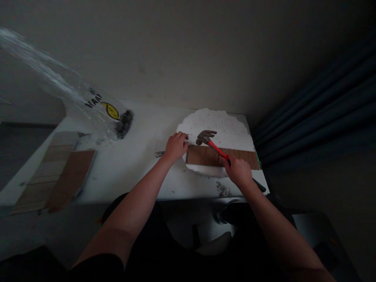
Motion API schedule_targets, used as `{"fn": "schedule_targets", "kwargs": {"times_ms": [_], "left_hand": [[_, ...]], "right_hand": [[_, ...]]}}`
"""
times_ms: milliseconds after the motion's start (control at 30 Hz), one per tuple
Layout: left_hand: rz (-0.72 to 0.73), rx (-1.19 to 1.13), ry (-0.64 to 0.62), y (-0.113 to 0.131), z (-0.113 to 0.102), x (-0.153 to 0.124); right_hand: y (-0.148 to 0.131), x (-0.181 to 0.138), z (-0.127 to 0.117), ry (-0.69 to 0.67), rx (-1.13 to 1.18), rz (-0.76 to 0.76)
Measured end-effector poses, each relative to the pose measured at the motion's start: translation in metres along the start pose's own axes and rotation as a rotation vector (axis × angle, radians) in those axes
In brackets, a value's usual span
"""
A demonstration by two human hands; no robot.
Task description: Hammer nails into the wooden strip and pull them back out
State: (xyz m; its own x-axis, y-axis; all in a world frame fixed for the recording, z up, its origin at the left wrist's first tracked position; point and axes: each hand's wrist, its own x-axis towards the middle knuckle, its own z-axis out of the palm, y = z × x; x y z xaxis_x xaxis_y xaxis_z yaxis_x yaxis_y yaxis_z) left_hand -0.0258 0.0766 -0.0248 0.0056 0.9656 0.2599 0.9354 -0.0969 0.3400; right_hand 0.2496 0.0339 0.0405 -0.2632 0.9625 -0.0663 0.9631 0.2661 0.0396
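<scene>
A claw hammer (216, 149) with a red and black handle is in my right hand (239, 171), its fingers wrapped around the lower handle. The hammer's metal head hangs over the upper edge of a brown wooden board (202, 156). That board lies across a rough-edged white slab (216, 121) on the table. At the board's left end is my left hand (176, 145), fingers curled together; whatever they hold is too small to make out. Just left of that hand lies a small bunch of nails (160, 154).
Two brown board pieces (72, 176) lie at the left of the white table (132, 176). Behind them, a clear plastic bag (96, 105) with a yellow print leans toward the upper left. A dark handle (259, 185) rests at the right edge, beside a blue curtain (323, 102).
</scene>
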Motion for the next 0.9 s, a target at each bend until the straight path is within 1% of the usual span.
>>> {"fn": "schedule_targets", "kwargs": {"times_ms": [133,233,467,567,667,733,767,833,900], "left_hand": [[-0.021,-0.012,0.017,-0.001,-0.004,0.001],[-0.032,-0.029,0.046,-0.003,-0.008,0.003],[-0.143,-0.071,0.105,-0.022,-0.019,0.009],[-0.201,-0.045,0.095,-0.029,-0.024,0.01],[-0.261,0.046,0.053,-0.035,-0.03,0.01],[-0.304,0.127,0.003,-0.042,-0.033,0.008],[-0.326,0.168,-0.037,-0.047,-0.034,0.007],[-0.373,0.246,-0.173,-0.059,-0.034,0.005],[-0.415,0.301,-0.34,-0.069,-0.03,0.004]], "right_hand": [[-0.003,-0.001,0.006,-0.036,-0.009,-0.014],[-0.003,-0.002,0.008,-0.032,-0.007,-0.024],[0.0,-0.004,0.007,0.007,0.025,0.006],[0.001,-0.004,0.01,0.002,0.031,0.01],[0.007,-0.002,0.014,0.007,0.088,0.013],[0.013,0.001,0.016,0.057,0.211,0.013],[0.016,0.002,0.017,0.085,0.315,0.009],[0.02,0.004,0.019,0.112,0.614,0.007],[0.021,0.004,0.018,0.078,0.98,0.022]]}}
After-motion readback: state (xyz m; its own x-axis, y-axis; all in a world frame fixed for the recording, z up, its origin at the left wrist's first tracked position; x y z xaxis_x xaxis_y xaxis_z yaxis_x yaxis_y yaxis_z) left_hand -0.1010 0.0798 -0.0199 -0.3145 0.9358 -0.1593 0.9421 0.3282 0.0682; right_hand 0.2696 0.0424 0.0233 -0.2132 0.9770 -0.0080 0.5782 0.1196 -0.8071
